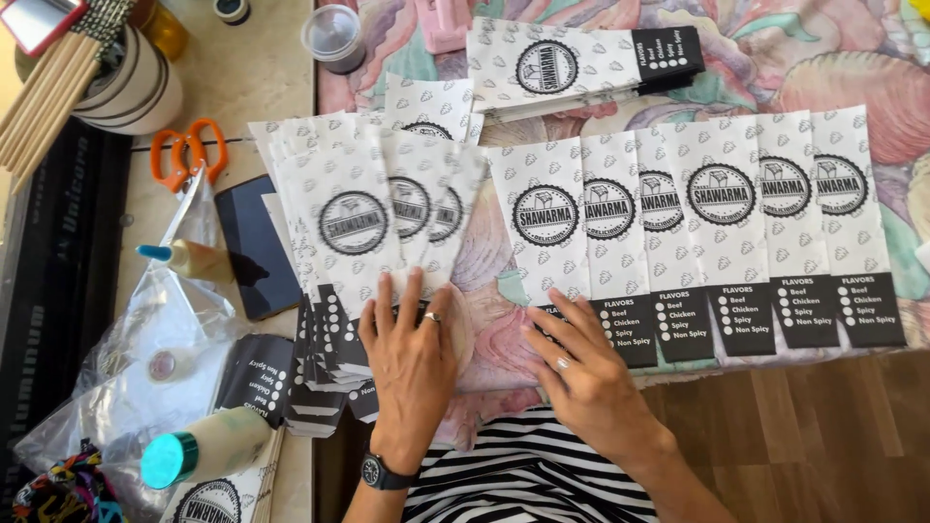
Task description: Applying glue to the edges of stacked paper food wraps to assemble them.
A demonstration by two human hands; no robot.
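My left hand [409,353] lies flat, fingers spread, on the lower end of a fanned stack of white printed paper sleeves [358,208] with black bottoms. It wears a ring and a black wristwatch. My right hand [579,366] rests palm down on the black bottom end of the leftmost sleeve in a row of overlapping sleeves [697,218] spread across the flowered cloth [823,58]. Neither hand grips anything.
Another pile of sleeves [581,63] lies at the back. On the left are orange scissors [184,150], a dark phone [257,247], a glue bottle [189,260], a teal-capped bottle [208,447], a clear plastic bag [145,358], tape rolls [136,82] and a lidded cup [332,34].
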